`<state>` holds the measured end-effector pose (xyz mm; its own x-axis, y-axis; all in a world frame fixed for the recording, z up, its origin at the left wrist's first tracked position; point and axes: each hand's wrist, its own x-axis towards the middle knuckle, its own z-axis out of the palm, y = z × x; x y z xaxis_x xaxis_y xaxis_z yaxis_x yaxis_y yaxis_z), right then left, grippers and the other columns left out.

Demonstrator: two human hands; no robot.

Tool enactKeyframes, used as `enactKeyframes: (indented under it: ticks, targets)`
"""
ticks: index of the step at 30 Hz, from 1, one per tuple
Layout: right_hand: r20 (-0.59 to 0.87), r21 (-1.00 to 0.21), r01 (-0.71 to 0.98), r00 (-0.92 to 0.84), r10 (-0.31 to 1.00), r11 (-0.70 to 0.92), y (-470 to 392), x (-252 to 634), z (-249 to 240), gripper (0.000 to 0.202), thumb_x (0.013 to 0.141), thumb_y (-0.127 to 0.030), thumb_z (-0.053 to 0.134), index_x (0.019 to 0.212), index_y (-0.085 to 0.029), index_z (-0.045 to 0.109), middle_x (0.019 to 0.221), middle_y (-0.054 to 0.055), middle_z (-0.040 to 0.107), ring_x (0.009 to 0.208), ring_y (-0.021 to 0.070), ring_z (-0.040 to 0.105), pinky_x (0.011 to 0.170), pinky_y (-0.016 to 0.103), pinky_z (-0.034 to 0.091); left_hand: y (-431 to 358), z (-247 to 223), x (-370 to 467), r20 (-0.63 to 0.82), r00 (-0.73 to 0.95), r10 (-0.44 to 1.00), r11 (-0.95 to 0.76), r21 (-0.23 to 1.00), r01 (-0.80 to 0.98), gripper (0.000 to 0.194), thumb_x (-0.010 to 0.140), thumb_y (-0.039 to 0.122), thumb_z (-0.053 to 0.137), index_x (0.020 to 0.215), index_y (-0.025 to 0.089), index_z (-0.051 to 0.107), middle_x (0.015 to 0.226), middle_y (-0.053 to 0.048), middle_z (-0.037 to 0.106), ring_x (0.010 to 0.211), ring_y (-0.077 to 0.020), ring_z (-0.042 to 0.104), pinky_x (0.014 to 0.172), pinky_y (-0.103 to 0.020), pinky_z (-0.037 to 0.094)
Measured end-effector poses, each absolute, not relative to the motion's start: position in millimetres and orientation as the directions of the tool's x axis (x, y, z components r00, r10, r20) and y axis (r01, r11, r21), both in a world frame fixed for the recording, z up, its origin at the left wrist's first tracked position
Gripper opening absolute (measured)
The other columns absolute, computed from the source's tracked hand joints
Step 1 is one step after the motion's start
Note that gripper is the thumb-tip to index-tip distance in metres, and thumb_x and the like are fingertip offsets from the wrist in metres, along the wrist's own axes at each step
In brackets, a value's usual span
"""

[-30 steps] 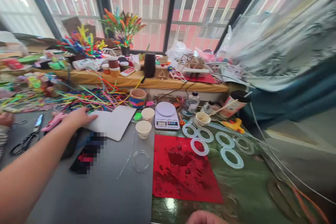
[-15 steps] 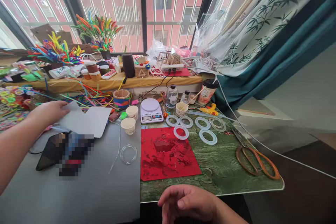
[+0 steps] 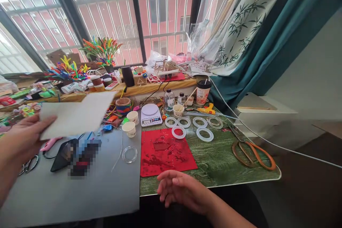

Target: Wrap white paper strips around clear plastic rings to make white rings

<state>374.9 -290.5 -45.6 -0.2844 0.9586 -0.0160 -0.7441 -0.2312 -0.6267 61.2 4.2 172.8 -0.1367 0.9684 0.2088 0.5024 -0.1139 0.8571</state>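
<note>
At the left, my left hand (image 3: 29, 135) grips the edge of a folded white sheet of paper (image 3: 77, 114), raised above the table. My right hand (image 3: 184, 192) hovers in front of the table's near edge, fingers apart and curved, holding nothing. Just beyond it lies a red sheet (image 3: 168, 160) with wet, glossy patches. Several pale ring moulds (image 3: 205, 134) lie behind and to the right of that sheet, one resting on its corner. A clear ring (image 3: 130, 154) sits on the grey mat (image 3: 107, 188).
Behind the red sheet stand a digital scale (image 3: 151, 115), paper cups (image 3: 129, 129), bottles (image 3: 169, 100) and a lidded drink cup (image 3: 203, 92). A yellow glue gun (image 3: 207, 109) and large orange-handled scissors (image 3: 253, 155) lie right. Left are a dark phone-like device (image 3: 63, 155) and pipe cleaners (image 3: 103, 51).
My left hand has lifted the white paper up from the table's left side, uncovering small items beneath. My right hand's fingers have spread slightly. The camera view has shifted.
</note>
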Motion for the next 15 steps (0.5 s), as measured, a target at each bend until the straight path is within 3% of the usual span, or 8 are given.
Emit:
enactKeyframes:
  ticks: [1,3,5,7,9,13,15]
  targets:
    - [-0.015,-0.629,-0.756,-0.223,0.975,-0.182,-293,375,-39,0.039,0.088,-0.036,0.072,0.119,-0.014,0.070,0.107,0.014,0.073,0.091,0.0220,0.071,0.078,0.032,0.053,-13,163,68,0.077,-0.086,0.993,-0.041,0.929,0.367,0.048,0.074,0.038,0.083,0.115,0.016,0.069,0.078,0.004,0.078,0.056,-0.0090,0.066,0.055,-0.020,0.056]
    - [0.008,-0.638,-0.764,-0.129,0.992,-0.094,-301,376,-25,0.046,0.089,-0.044,0.071,0.127,-0.016,0.067,0.117,0.015,0.071,0.099,0.0247,0.069,0.081,0.035,0.053,-50,139,85,-0.126,0.127,0.984,0.089,0.961,0.261,0.065,0.064,0.044,0.090,0.121,0.020,0.066,0.082,0.003,0.079,0.054,-0.0129,0.066,0.050,-0.022,0.055]
    - [0.035,-0.643,-0.765,-0.079,0.996,-0.038,-311,381,-10,0.064,0.086,-0.058,0.071,0.136,-0.019,0.062,0.130,0.018,0.067,0.109,0.0301,0.067,0.085,0.041,0.054,-90,111,105,-0.222,0.244,0.944,0.157,0.953,0.258,0.064,0.060,0.048,0.092,0.113,0.019,0.070,0.086,-0.003,0.081,0.061,-0.0188,0.071,0.053,-0.025,0.057]
    - [-0.013,-0.660,-0.751,-0.003,1.000,-0.011,-321,387,-1,0.072,0.082,-0.065,0.072,0.138,-0.022,0.060,0.134,0.017,0.066,0.114,0.0332,0.066,0.090,0.046,0.054,-127,85,125,-0.291,0.330,0.898,0.213,0.944,0.252,0.058,0.055,0.048,0.094,0.102,0.020,0.076,0.088,-0.006,0.082,0.072,-0.0261,0.075,0.060,-0.030,0.061]
    - [-0.146,-0.702,-0.712,0.154,0.977,0.007,-330,392,0,0.066,0.081,-0.058,0.077,0.135,-0.024,0.063,0.129,0.014,0.070,0.114,0.0327,0.067,0.095,0.048,0.052,-154,62,139,-0.340,0.373,0.863,0.260,0.933,0.249,0.052,0.055,0.049,0.093,0.098,0.023,0.079,0.092,-0.007,0.082,0.078,-0.0305,0.076,0.064,-0.034,0.061]
    - [-0.297,-0.804,-0.595,0.428,0.854,0.018,-342,397,-20,0.058,0.075,-0.050,0.085,0.123,-0.021,0.071,0.115,0.013,0.077,0.111,0.0349,0.070,0.099,0.052,0.052,-180,33,143,-0.394,0.403,0.826,0.347,0.919,0.188,0.050,0.060,0.049,0.091,0.102,0.024,0.080,0.099,-0.007,0.081,0.083,-0.0281,0.075,0.067,-0.031,0.058]
    - [-0.294,-0.838,-0.544,0.499,0.815,0.031,-342,396,-35,0.057,0.073,-0.054,0.085,0.118,-0.020,0.075,0.114,0.014,0.078,0.111,0.0364,0.070,0.100,0.053,0.053,-189,23,138,-0.414,0.422,0.806,0.445,0.895,0.027,0.059,0.059,0.054,0.091,0.109,0.025,0.078,0.105,-0.008,0.080,0.084,-0.0268,0.074,0.068,-0.030,0.057]
